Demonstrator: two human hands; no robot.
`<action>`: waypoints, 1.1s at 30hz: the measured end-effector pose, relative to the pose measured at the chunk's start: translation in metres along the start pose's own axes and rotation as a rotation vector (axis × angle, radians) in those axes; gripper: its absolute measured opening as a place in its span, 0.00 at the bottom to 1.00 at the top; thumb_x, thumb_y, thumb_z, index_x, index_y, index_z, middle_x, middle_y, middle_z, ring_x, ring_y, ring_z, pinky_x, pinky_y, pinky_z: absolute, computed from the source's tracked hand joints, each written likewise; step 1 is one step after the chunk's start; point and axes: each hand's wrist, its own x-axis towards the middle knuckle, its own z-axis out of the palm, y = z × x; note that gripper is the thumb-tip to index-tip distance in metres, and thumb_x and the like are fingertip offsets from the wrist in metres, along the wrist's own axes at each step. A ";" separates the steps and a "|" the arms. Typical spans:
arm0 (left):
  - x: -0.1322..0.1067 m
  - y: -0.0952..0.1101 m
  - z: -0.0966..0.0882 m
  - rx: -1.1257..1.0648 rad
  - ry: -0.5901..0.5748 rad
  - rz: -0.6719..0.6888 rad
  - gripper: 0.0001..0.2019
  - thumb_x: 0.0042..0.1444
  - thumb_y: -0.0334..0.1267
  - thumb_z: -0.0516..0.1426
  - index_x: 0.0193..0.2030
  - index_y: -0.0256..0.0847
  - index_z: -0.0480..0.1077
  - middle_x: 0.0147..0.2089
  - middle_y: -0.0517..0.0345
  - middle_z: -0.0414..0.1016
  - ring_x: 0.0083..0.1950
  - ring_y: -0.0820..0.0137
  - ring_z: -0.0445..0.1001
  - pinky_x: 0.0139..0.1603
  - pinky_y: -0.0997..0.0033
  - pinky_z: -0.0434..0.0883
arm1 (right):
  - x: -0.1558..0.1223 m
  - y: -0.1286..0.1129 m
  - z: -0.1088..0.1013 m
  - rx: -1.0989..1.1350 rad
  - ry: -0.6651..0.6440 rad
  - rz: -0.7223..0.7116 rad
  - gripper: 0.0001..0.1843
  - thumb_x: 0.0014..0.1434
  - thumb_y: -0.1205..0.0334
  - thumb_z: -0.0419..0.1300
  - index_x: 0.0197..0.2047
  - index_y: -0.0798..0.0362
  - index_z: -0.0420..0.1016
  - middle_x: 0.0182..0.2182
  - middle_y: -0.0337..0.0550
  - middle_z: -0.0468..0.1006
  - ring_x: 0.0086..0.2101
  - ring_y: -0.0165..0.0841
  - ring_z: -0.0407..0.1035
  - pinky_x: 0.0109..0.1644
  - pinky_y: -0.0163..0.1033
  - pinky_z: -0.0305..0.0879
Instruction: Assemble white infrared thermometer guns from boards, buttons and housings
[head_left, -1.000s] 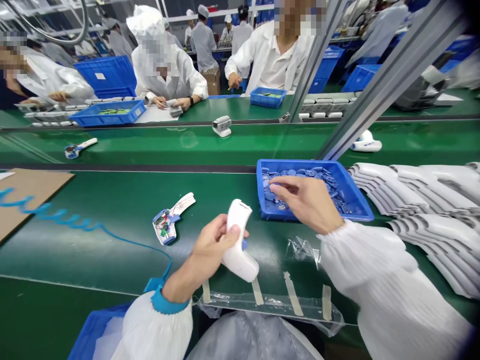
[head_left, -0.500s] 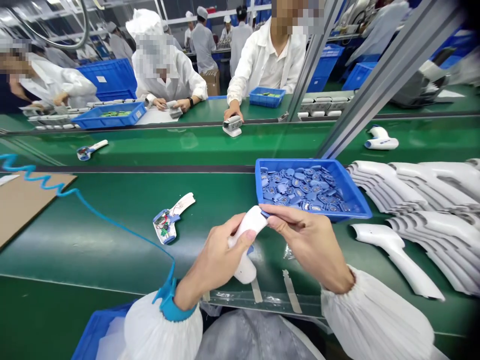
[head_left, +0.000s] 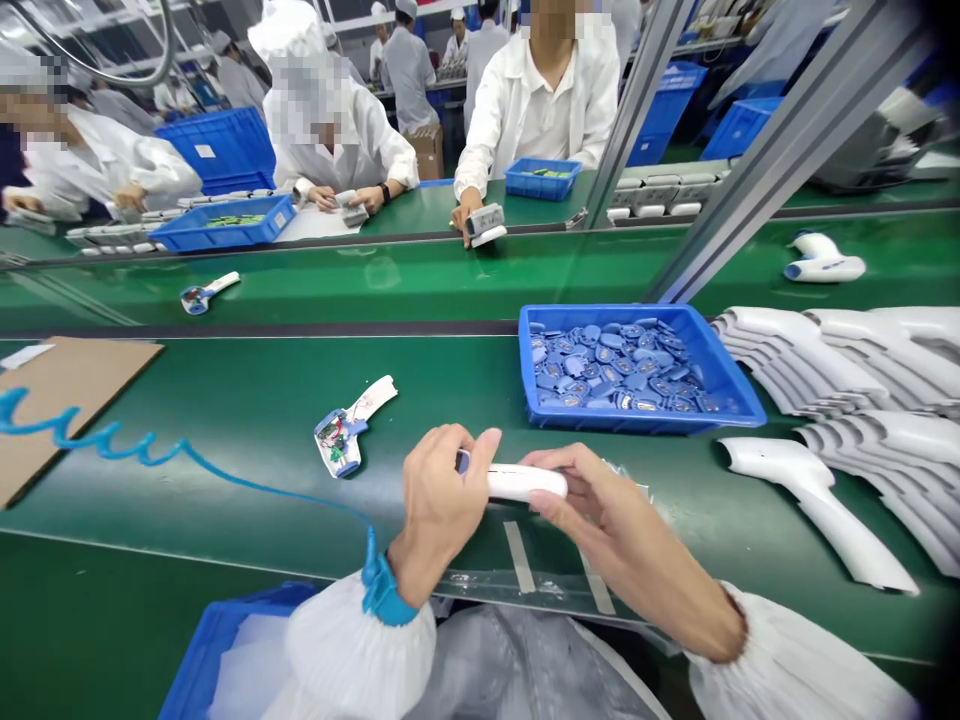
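1. Currently your left hand point(head_left: 442, 490) closes around one end of a white plastic thermometer housing point(head_left: 525, 482), and your right hand point(head_left: 622, 530) pinches the other end. The housing lies level, held over the green counter point(head_left: 225, 510), close to its front edge.
2. A blue tray point(head_left: 637, 423) of blue plastic parts point(head_left: 607, 365) sits at 1 o'clock, near your right hand.
3. Stacked white housings point(head_left: 825, 360) sit at 3 o'clock and run off the right edge of the view. A loose housing point(head_left: 810, 500) lies in front of them.
4. An opened thermometer with a circuit board point(head_left: 339, 440) lies at 10 o'clock, with green counter between it and your left hand. A coiled blue cord point(head_left: 90, 440) runs from 9 o'clock toward your blue left cuff point(head_left: 382, 590).
5. Your left fingers point(head_left: 442, 470) cover much of the housing's left end, where a blue piece point(head_left: 462, 461) barely shows.
6. At 7 o'clock, the bottom edge cuts off a blue bin point(head_left: 225, 640), and its contents are hard to make out.
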 end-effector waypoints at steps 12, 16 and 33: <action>-0.009 -0.002 -0.016 -0.259 -0.089 0.068 0.10 0.63 0.45 0.57 0.34 0.43 0.72 0.42 0.51 0.77 0.44 0.61 0.73 0.47 0.63 0.66 | -0.013 0.001 0.021 0.288 -0.058 0.422 0.25 0.65 0.39 0.49 0.36 0.51 0.73 0.16 0.31 0.60 0.15 0.26 0.51 0.17 0.32 0.48; -0.006 -0.009 -0.006 -0.339 0.177 -0.210 0.22 0.67 0.49 0.51 0.22 0.43 0.64 0.24 0.59 0.69 0.29 0.69 0.67 0.34 0.68 0.64 | -0.006 -0.004 0.028 0.448 -0.248 0.525 0.25 0.64 0.38 0.49 0.36 0.52 0.71 0.21 0.34 0.69 0.15 0.24 0.52 0.17 0.31 0.46; 0.048 -0.042 -0.033 0.218 -0.245 -0.107 0.18 0.55 0.47 0.60 0.18 0.43 0.68 0.22 0.55 0.71 0.28 0.66 0.69 0.32 0.69 0.61 | -0.012 0.038 0.018 -0.267 0.175 0.019 0.28 0.61 0.41 0.56 0.61 0.42 0.70 0.34 0.40 0.84 0.19 0.32 0.70 0.23 0.37 0.69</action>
